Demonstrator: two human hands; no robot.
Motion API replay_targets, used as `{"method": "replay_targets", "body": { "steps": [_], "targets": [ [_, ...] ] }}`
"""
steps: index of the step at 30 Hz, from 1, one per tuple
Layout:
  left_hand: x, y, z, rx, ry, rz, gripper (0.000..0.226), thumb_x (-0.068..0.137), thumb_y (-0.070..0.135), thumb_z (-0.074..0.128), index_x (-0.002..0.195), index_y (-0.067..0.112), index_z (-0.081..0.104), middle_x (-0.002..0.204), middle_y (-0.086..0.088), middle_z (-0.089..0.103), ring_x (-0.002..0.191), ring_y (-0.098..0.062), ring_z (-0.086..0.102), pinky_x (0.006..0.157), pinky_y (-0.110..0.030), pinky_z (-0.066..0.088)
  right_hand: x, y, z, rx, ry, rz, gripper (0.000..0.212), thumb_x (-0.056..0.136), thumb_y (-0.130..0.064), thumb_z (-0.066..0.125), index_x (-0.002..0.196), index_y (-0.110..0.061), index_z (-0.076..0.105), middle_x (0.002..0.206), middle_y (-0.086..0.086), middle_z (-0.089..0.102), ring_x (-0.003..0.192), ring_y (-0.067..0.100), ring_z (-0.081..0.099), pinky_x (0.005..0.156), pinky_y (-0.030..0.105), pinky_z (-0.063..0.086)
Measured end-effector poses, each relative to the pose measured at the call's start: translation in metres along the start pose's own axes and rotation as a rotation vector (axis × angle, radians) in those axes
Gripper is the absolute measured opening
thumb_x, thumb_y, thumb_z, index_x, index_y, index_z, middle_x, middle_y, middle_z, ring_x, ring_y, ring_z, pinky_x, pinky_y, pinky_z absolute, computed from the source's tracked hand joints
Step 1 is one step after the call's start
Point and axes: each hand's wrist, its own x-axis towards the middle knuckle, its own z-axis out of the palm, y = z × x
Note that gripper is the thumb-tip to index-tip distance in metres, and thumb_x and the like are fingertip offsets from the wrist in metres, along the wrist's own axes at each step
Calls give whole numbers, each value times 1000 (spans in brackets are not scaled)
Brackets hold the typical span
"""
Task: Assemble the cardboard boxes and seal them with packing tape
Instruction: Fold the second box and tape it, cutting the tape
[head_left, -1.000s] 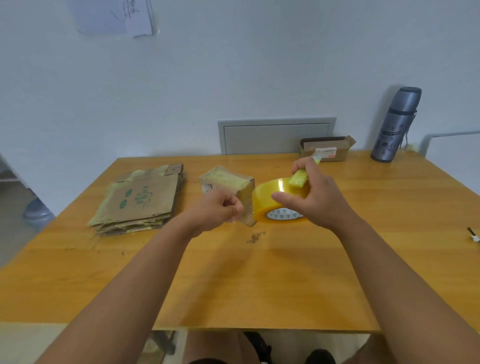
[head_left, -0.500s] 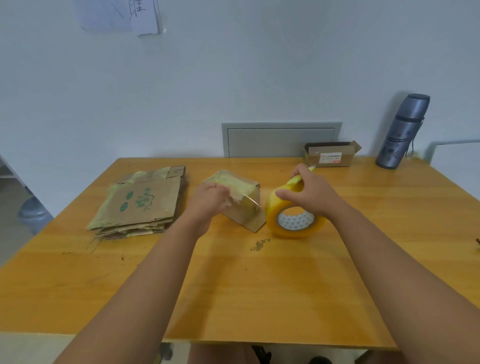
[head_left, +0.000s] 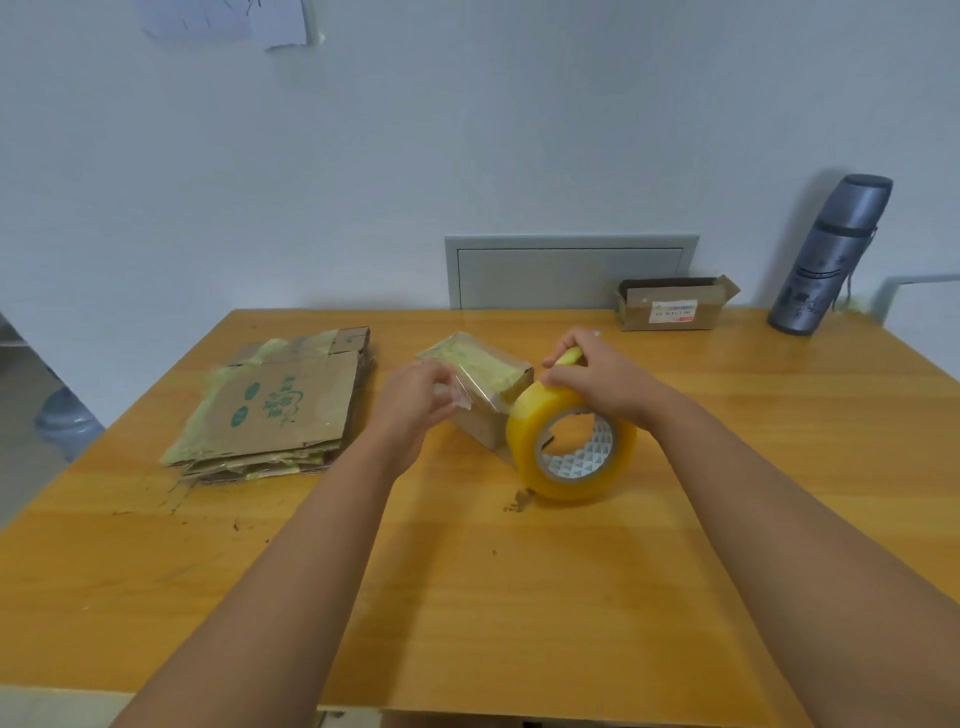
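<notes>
A small cardboard box (head_left: 485, 382), wrapped in yellowish tape, sits at the middle of the wooden table (head_left: 519, 597). My left hand (head_left: 413, 402) pinches the loose end of clear tape against the box's left side. A strip of tape runs from there to the yellow tape roll (head_left: 571, 444), which stands on edge just right of the box. My right hand (head_left: 597, 379) rests on top of the roll and grips a small yellow-green cutter (head_left: 567, 357) above it.
A stack of flattened cardboard boxes (head_left: 280, 410) lies at the left of the table. An open small carton (head_left: 672, 306) and a grey flask (head_left: 828, 254) stand at the back right by the wall. A scuff mark (head_left: 517, 503) is near the roll.
The roll went from lying tilted behind my right hand to standing on edge, lower and to the right of the box. My left hand moved up onto the box's left side with the tape end.
</notes>
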Motion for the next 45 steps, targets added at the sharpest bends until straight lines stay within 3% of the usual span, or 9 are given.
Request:
{"method": "replay_targets", "body": {
  "steps": [6, 11, 16, 21, 24, 29, 36, 40, 45],
  "targets": [
    [-12, 3, 11, 111, -20, 55, 25, 101, 3, 43, 86, 13, 61, 118, -15, 58, 115, -33, 58, 101, -51, 49, -4, -18, 1, -59, -86, 45, 29, 90, -36, 67, 107, -24, 48, 109, 7, 57, 97, 24, 62, 78, 40, 62],
    [-17, 2, 2, 69, -81, 8, 18, 94, 4, 53, 78, 11, 57, 121, -4, 66, 113, -26, 60, 90, -42, 56, -40, -23, 4, -79, -61, -2, 28, 91, -33, 67, 108, -16, 53, 94, 2, 58, 81, 15, 59, 65, 29, 55],
    [-38, 4, -8, 296, -263, 69, 6, 91, 8, 58, 89, 2, 60, 123, 6, 67, 113, -16, 62, 93, -41, 55, -81, -14, 6, -154, -43, -33, 28, 88, -36, 68, 101, -15, 56, 85, -1, 55, 74, 13, 50, 64, 27, 42],
    [-45, 17, -10, 480, -294, 133, 14, 97, 17, 60, 84, 12, 59, 118, -1, 68, 109, -18, 63, 94, -38, 53, -95, -22, -3, -295, 46, -46, 28, 89, -44, 66, 99, -21, 53, 87, 0, 59, 73, 12, 53, 62, 27, 43],
    [-43, 24, -11, 572, -225, 205, 15, 98, 17, 59, 85, 13, 62, 94, -11, 70, 88, -22, 65, 85, -36, 55, -95, -26, -13, -353, 122, -29, 31, 88, -52, 65, 96, -26, 49, 84, -1, 59, 72, 12, 52, 62, 28, 43],
    [-41, 29, -10, 481, -174, 224, 8, 96, 12, 62, 91, 6, 66, 71, -12, 64, 68, -22, 56, 70, -34, 51, -101, -35, -35, -338, 150, -41, 65, 68, -74, 64, 107, -25, 46, 89, -2, 56, 76, 12, 53, 62, 26, 42],
    [-30, 0, 9, 184, 31, 41, 15, 96, 21, 65, 90, 7, 63, 102, -8, 64, 98, -23, 60, 91, -40, 56, -84, -19, -41, -358, 89, -46, 72, 70, -57, 79, 119, -29, 34, 104, -7, 45, 85, 6, 47, 62, 22, 39],
    [-28, -5, 15, -37, -26, -81, 11, 98, 18, 61, 102, 8, 59, 113, -7, 66, 105, -27, 62, 89, -40, 54, -75, -15, -38, -329, 104, -67, 71, 71, -55, 80, 118, -29, 35, 107, -6, 44, 87, 8, 46, 63, 23, 40],
    [-20, 0, 12, -91, -116, -107, 10, 98, 13, 59, 106, 6, 56, 116, -8, 69, 104, -29, 66, 90, -42, 54, -73, -12, -34, -261, 110, -80, 73, 66, -58, 79, 118, -28, 36, 101, -13, 42, 86, 9, 45, 67, 28, 44]
  ]
}}
